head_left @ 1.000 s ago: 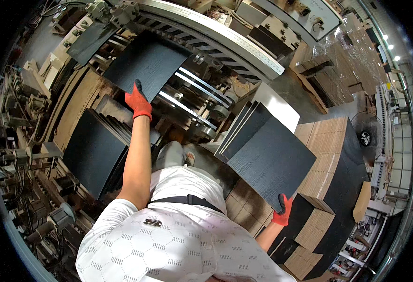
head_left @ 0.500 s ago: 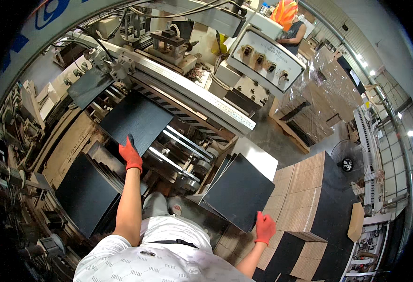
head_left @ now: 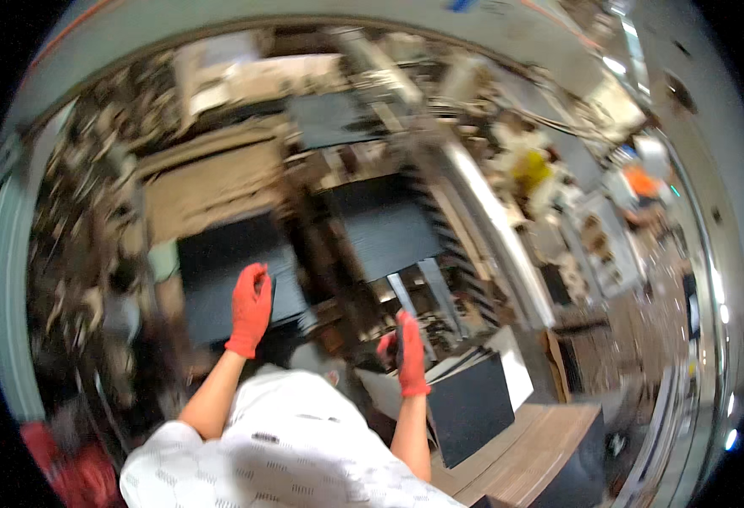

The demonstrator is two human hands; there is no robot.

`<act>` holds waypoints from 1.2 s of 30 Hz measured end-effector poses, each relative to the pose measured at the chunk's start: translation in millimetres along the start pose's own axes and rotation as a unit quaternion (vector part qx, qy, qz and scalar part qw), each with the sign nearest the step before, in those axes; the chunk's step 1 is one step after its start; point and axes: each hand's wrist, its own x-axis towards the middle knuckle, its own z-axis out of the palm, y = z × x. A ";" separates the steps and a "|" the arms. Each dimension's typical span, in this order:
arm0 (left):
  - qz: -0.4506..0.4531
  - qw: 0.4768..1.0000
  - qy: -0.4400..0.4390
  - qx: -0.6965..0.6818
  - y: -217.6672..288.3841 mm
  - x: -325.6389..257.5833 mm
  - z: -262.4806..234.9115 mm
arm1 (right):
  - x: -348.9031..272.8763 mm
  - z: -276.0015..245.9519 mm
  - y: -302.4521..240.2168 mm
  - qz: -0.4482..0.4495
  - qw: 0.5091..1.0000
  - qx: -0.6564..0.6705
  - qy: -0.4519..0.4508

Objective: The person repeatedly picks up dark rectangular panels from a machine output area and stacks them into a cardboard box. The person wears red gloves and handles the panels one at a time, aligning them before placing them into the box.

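Blurry factory machines fill the far side, and from left to right the red-gloved left hand (head_left: 249, 309) pinches the near edge of a black sheet (head_left: 219, 275) while the right hand (head_left: 407, 354) curls beside a black sheet stack (head_left: 471, 406), maybe gripping an edge.

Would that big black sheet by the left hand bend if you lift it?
The black sheet looks thin, wide and flat, so it probably flexes a little yet stays fairly stiff, like board. It seems light for its size. The left hand wears a glove, likely helping grip.

Blurred workshop, pale wall (head_left: 219, 25), perhaps machinery (head_left: 490, 220)
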 end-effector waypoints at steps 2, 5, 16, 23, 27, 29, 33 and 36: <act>0.014 0.982 0.100 0.161 -14.5 -22.2 -62.1 | 36.2 22.9 23.6 0.064 0.994 0.087 -0.030; -0.043 0.893 0.199 0.402 -51.9 -50.6 -127.5 | 87.4 62.2 30.3 0.078 0.995 0.000 0.055; -0.149 0.922 0.199 0.297 -114.1 -69.5 -117.1 | 196.0 43.5 78.8 -0.008 0.979 0.073 0.193; -0.256 0.932 0.146 0.210 -118.8 -43.3 -142.1 | 217.2 7.0 96.0 0.019 0.981 0.070 0.180; -0.264 0.945 0.102 0.163 -112.9 -51.6 -164.4 | 210.2 15.1 95.7 0.017 0.983 0.071 0.169; -0.257 0.954 0.093 0.122 -118.5 -70.2 -175.0 | 212.0 5.7 94.9 0.018 0.983 0.067 0.169; -0.274 0.958 0.073 0.051 -141.1 -125.7 -203.2 | 204.9 25.5 92.9 0.002 0.983 0.089 0.158; -0.249 0.960 0.100 -0.078 -94.8 -113.4 -204.4 | 209.9 -6.8 95.8 0.014 0.985 0.053 0.162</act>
